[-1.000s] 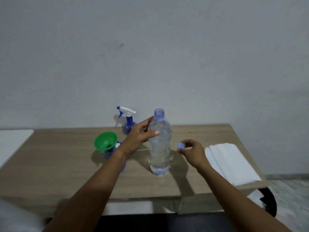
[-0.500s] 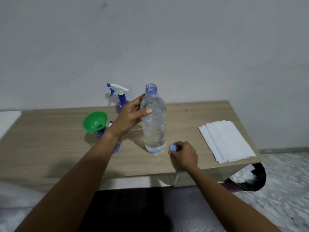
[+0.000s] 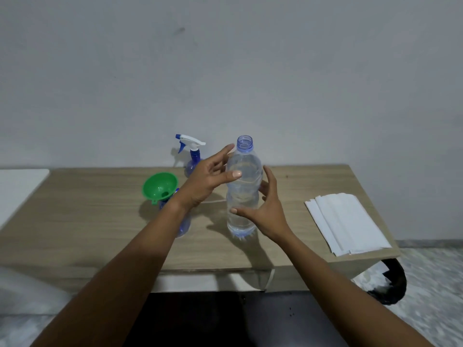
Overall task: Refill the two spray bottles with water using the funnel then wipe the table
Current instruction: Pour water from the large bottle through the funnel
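Note:
An uncapped clear water bottle [image 3: 242, 196] stands upright mid-table. My left hand [image 3: 209, 179] holds its upper part, thumb on the front and fingers behind. My right hand [image 3: 266, 211] wraps its lower part from the right, thumb across the front. The bottle's blue cap is out of sight. A green funnel [image 3: 160, 187] sits in the neck of a blue spray bottle [image 3: 185, 222], which my left forearm partly hides. The second spray bottle [image 3: 192, 156], with its white trigger head on, stands behind near the wall.
A stack of white paper towels [image 3: 347, 221] lies at the right end of the wooden table [image 3: 87, 221]. A black bin [image 3: 392, 284] sits on the floor under that corner. A white surface [image 3: 17, 189] adjoins the table on the left.
My right hand left the table edge, where it held the blue cap, and came up onto the bottle's lower half. The cap is gone from view. My left hand stayed on the bottle.

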Demonstrator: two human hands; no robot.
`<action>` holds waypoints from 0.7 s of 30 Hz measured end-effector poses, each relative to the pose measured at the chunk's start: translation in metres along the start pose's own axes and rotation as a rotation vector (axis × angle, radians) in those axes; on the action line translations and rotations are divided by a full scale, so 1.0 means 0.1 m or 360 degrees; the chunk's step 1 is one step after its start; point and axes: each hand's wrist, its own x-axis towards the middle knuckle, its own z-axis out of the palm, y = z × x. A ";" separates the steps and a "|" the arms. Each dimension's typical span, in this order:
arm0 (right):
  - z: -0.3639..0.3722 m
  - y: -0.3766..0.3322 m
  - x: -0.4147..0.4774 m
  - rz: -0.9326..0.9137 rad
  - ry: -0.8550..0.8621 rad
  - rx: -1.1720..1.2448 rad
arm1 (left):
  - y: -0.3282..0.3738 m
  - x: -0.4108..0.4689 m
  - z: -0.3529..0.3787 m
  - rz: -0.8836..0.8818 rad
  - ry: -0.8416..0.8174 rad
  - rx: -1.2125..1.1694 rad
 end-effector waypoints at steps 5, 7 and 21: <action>0.25 -0.18 0.11 -0.0120 0.0201 -0.0044 | -0.01 -0.46 -0.05 0.0187 0.0476 0.0045; 0.33 -0.23 0.11 -0.0085 0.0335 -0.0120 | -0.12 -0.73 -0.10 0.0193 0.0638 0.0165; 1.06 -0.34 -0.05 -0.0153 0.0306 -0.0160 | -1.12 -1.24 -1.16 -0.0263 0.0908 0.0703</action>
